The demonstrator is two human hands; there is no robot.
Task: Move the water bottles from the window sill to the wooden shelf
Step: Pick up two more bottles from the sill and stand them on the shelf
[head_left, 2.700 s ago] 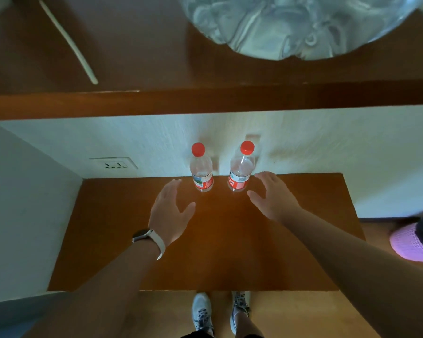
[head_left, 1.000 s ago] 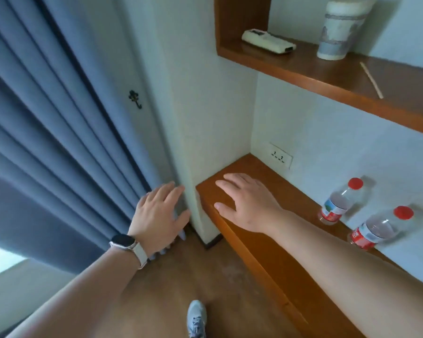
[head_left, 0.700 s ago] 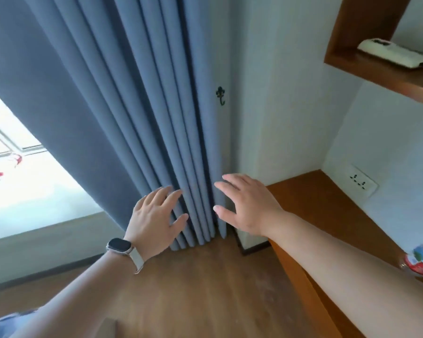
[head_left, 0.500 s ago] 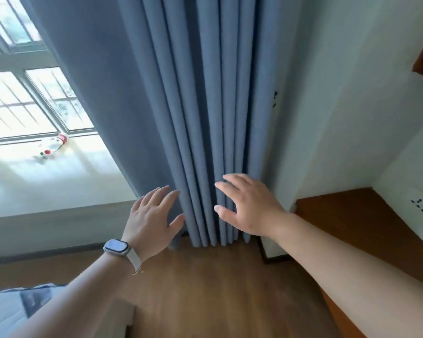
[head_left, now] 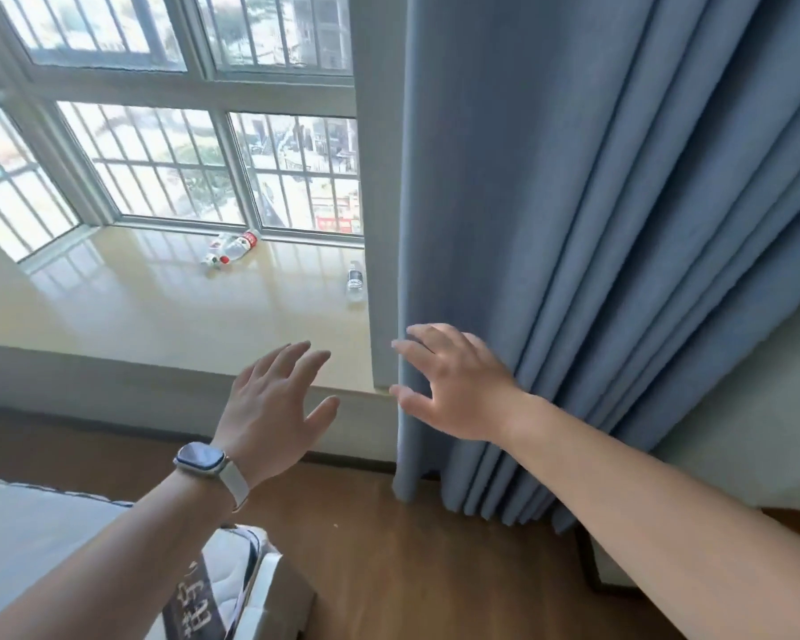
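Bottles (head_left: 232,246) lie on the far window sill (head_left: 158,311); left hand (head_left: 273,408) and right hand (head_left: 453,385) hover spread, empty, nearer.

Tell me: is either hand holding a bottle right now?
No. The left hand and right hand are open and empty; bottles lie on the window sill.

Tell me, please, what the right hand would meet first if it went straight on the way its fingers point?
Probably the blue curtain's left edge, which the right hand already overlaps; beyond lies the window sill near the clear bottle. Depth is unclear.
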